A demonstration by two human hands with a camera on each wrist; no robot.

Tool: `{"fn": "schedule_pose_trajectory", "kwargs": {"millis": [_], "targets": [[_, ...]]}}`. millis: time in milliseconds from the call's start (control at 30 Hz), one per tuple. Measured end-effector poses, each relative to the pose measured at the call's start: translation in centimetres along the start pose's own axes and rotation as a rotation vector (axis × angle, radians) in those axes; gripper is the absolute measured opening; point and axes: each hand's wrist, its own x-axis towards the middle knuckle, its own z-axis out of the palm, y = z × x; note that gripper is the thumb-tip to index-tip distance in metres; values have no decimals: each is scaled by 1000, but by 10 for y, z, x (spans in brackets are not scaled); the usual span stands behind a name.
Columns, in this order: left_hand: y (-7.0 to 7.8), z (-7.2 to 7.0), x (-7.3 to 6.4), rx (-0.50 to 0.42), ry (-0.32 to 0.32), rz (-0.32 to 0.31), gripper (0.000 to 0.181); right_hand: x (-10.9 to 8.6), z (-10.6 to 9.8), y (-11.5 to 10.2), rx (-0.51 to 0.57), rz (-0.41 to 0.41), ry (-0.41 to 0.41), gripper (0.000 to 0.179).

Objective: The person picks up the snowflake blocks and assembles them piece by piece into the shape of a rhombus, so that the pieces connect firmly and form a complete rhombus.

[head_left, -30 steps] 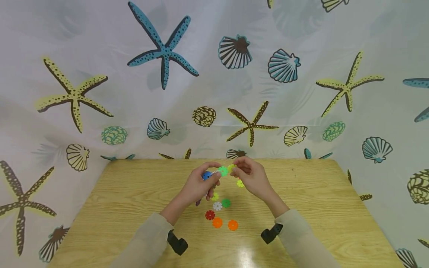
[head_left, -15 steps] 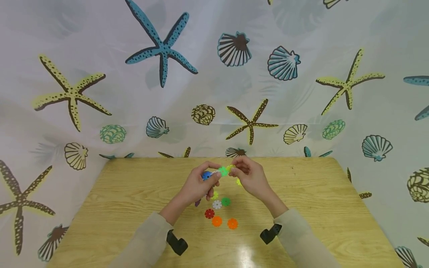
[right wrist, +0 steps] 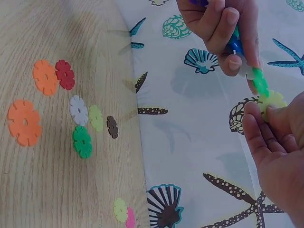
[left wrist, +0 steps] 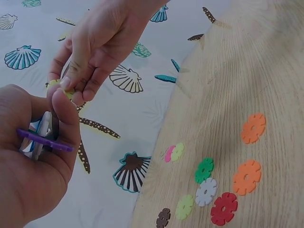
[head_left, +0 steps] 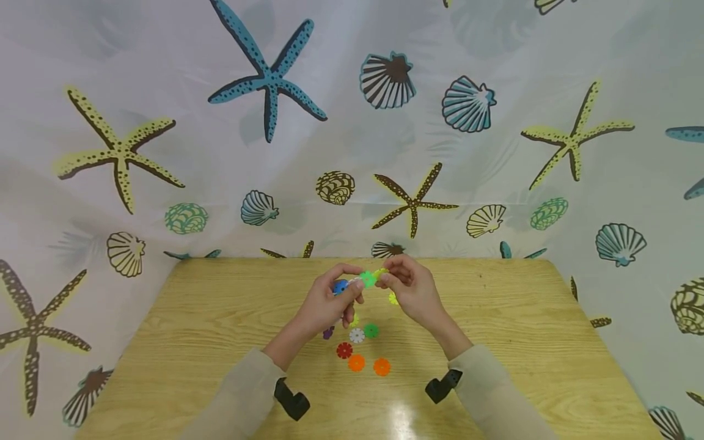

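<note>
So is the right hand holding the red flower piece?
No, the right hand pinches a yellow piece, while the red piece lies on the wooden table.

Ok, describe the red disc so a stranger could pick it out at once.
In the head view, start at the wooden table. Between the sleeves, find the leftmost orange disc; just beyond it lies the notched red disc, the only red one.

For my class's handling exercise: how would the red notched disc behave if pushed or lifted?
Lying flat, the red notched disc would probably slide rather than roll. Its thin body suggests little weight, and its crisp notched rim hints at stiffness.
</note>
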Motion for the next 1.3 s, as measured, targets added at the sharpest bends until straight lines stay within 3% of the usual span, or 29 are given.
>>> {"fn": "schedule_pose_trajectory", "kwargs": {"millis": [267,833,1100,1300], "targets": [[-4,2,1,-28,-5,3,39,-3,2,-2,-39,-6,19,14],[-7,3,1,-38,4,26,37,-1,3,0,17,-12,5,11],[-4,3,1,-117,-17,10,36,-1,3,0,34,-32,6,14],[-3,4,2,-113,1,5,36,-1,5,0,64,-28,22,15]]}}
